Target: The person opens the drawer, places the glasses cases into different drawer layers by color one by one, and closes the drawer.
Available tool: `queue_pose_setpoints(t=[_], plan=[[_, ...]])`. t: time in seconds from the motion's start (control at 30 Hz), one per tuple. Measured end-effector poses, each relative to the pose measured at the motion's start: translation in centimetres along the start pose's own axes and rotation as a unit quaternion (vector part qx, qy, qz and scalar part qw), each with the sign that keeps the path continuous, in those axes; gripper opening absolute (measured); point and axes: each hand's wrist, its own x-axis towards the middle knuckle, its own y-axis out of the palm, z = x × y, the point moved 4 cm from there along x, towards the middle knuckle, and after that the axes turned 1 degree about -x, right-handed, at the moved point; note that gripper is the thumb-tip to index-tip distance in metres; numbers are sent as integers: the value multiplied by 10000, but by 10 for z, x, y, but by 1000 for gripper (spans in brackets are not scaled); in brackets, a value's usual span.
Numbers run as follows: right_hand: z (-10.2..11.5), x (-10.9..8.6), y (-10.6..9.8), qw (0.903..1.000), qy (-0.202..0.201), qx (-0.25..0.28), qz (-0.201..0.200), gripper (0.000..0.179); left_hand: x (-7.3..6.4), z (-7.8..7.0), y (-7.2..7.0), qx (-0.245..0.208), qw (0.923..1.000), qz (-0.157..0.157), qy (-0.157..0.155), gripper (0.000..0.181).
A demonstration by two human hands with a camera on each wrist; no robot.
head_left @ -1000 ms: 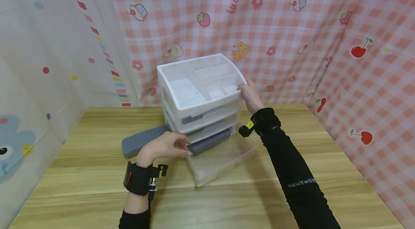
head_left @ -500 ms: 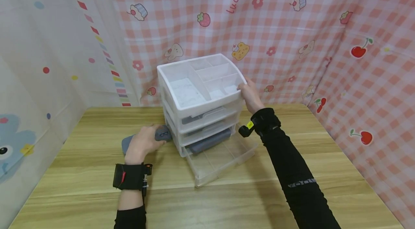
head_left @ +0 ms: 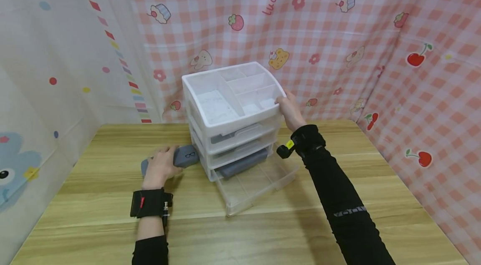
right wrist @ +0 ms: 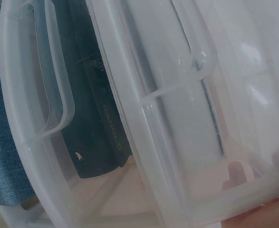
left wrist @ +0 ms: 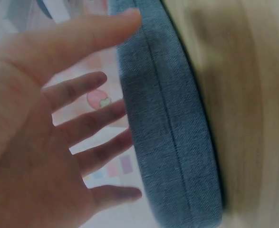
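A grey-blue fabric glasses case [head_left: 186,156] lies on the table against the organizer's left side. My left hand [head_left: 161,165] is over its middle. In the left wrist view the thumb overlaps the near side of the case [left wrist: 163,114], while the other fingers spread straight towards its far edge. My right hand [head_left: 290,110] grips the top right rim of the white plastic drawer organizer [head_left: 240,117]. Its bottom drawer [head_left: 259,183] is pulled out, with another grey-blue fabric case [head_left: 244,164] lying at the back of it.
The upper drawers are closed. A dark case marked "KANOLD" [right wrist: 101,118] shows through one of them in the right wrist view. The organizer's top is a divided tray [head_left: 216,106]. Patterned curtains [head_left: 323,27] enclose the wooden table [head_left: 338,181].
My left hand has moved left from the opened bottom drawer to the glasses case on the table, then shifted slightly along it. The right hand and the organizer have stayed still.
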Motion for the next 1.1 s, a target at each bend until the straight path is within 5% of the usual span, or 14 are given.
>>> queue_pose_setpoints(t=[0.23, 0.7, 0.83, 1.1], plan=[[-5, 5, -1, 9999, -67, 24, -95, 62, 1, 7, 7, 73, 9995, 136, -275, 68], [-9, 11, -3, 9996, -175, 16, -201, 63, 0, 6, 2, -22, 9998, 1, -189, 73], [-9, 10, -3, 9998, -117, 15, -152, 63, -2, 5, 0, -45, 9995, 213, -209, 73], [-8, 10, -3, 9999, -41, 48, -83, 64, -9, 1, -5, -170, 9919, 1179, -436, 70]])
